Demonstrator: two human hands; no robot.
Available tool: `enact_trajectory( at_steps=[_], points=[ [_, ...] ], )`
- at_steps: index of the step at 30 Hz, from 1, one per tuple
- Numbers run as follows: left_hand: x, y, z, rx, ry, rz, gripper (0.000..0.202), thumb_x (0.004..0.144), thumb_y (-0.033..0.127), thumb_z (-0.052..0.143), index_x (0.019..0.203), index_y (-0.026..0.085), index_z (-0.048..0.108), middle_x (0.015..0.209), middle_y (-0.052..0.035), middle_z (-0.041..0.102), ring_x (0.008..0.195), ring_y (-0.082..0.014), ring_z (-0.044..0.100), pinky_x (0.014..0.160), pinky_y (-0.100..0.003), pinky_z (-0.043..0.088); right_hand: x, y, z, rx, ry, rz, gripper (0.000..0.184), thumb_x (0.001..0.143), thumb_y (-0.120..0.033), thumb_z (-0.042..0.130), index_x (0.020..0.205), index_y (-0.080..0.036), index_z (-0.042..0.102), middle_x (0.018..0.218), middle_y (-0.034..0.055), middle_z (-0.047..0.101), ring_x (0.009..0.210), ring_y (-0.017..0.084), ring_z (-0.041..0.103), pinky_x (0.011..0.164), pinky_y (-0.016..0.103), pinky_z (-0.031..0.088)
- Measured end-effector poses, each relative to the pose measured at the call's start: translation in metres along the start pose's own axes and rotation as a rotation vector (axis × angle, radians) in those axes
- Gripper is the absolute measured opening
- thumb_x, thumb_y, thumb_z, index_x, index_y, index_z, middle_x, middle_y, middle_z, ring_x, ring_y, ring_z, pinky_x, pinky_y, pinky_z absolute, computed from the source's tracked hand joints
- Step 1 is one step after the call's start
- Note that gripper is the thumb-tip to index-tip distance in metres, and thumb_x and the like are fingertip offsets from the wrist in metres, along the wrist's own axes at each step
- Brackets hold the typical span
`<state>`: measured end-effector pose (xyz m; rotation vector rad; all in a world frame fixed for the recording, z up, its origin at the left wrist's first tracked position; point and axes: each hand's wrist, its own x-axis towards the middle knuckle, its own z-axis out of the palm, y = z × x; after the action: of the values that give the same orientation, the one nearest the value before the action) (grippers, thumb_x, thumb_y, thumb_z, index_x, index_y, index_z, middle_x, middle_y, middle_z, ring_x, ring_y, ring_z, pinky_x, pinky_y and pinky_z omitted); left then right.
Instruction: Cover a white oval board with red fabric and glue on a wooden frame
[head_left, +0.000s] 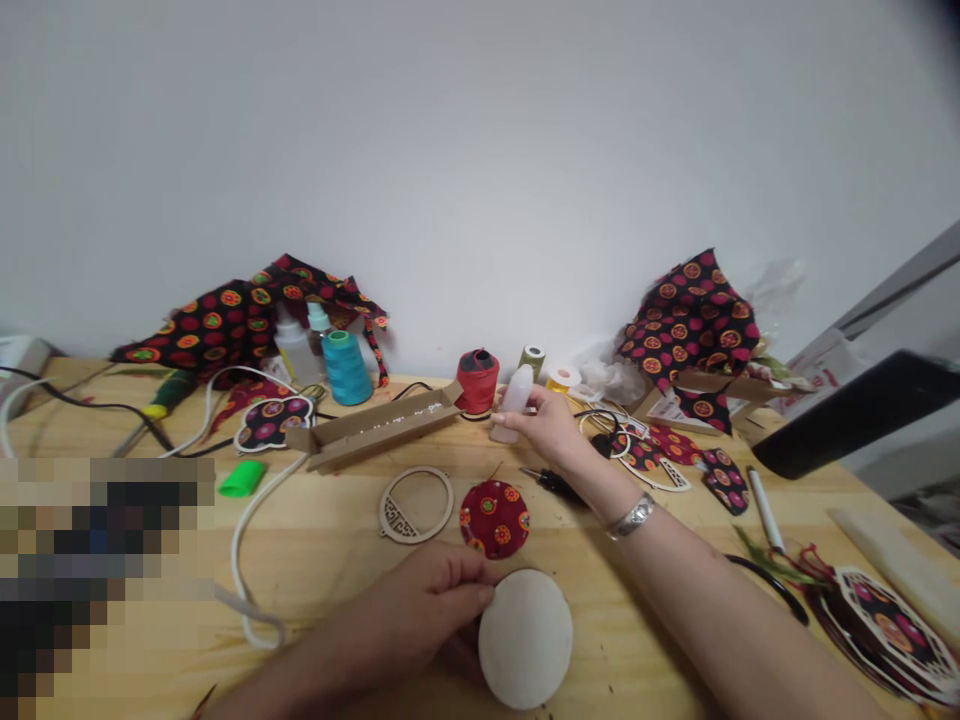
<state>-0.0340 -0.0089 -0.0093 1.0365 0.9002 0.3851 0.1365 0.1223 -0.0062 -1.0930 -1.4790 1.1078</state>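
Working from my remote station, I read the head view as follows. My left hand (pixel 427 610) sits low in the frame, with its fingers (pixel 465 597) held together and pressed on the left rim of a round white padded disc (pixel 526 640); the thumb is hidden, so I cannot confirm a full clamp. The disc lies close to the bottom edge of the view, and its lower rim nearly meets the frame boundary. My right hand (pixel 547 425) is raised at the far side of the work area, its fingers closed around a translucent plastic squeeze bottle (pixel 516 403), which is tilted; I cannot tell whether its lower end touches the table. A silver bracelet (pixel 631 516) encircles that wrist. Between the two hands lie a red patterned fabric circle (pixel 495 519) and, just left of it, a wooden ring frame with fretwork (pixel 385 517); a narrow strip of pine tabletop (pixel 315 520) separates the ring from a white cord (pixel 238 560). A black-handled screwdriver (pixel 559 486) rests just below my right hand. Behind the bottle stand a red thread spool (pixel 478 381) and a long cardboard tray (pixel 375 428), with a teal thread cone (pixel 347 368) farther left. A finished patterned ornament (pixel 885 630) runs off the right edge, and a pixelated patch hides the lower-left corner of the view.
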Motion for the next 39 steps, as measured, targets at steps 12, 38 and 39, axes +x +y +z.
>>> enact_trajectory(
  at_steps=[12,38,39],
  points=[
    [0.001,-0.001,0.001,-0.014,-0.001,-0.031,0.021,0.076,0.036,0.061,0.083,0.018,0.071,0.07,-0.0014,0.068,0.067,-0.0181,0.064,0.066,-0.03,0.051,0.008,0.017,0.001,-0.293,-0.008,-0.009,0.029,0.063,-0.021,0.071,0.09,-0.014,0.065,0.088,0.0053,0.07,0.078,0.019,0.063,0.073,0.032,0.05],
    [-0.014,0.004,0.016,0.708,0.155,0.277,0.028,0.084,0.03,0.045,0.073,0.024,0.07,0.067,-0.0008,0.07,0.06,-0.0184,0.059,0.056,-0.025,0.037,-0.092,-0.022,0.014,-1.351,-0.286,0.102,0.02,0.083,-0.006,0.047,0.094,-0.009,0.063,0.092,0.0162,0.065,0.08,0.025,0.066,0.061,0.029,0.046],
    [-0.014,0.003,0.016,0.731,0.169,0.269,0.029,0.084,0.03,0.044,0.072,0.024,0.069,0.066,-0.001,0.069,0.059,-0.0184,0.059,0.055,-0.025,0.037,-0.092,-0.021,0.014,-1.344,-0.289,0.098,0.02,0.082,-0.005,0.047,0.094,-0.009,0.063,0.091,0.0159,0.066,0.079,0.025,0.066,0.06,0.029,0.045]
  ],
)
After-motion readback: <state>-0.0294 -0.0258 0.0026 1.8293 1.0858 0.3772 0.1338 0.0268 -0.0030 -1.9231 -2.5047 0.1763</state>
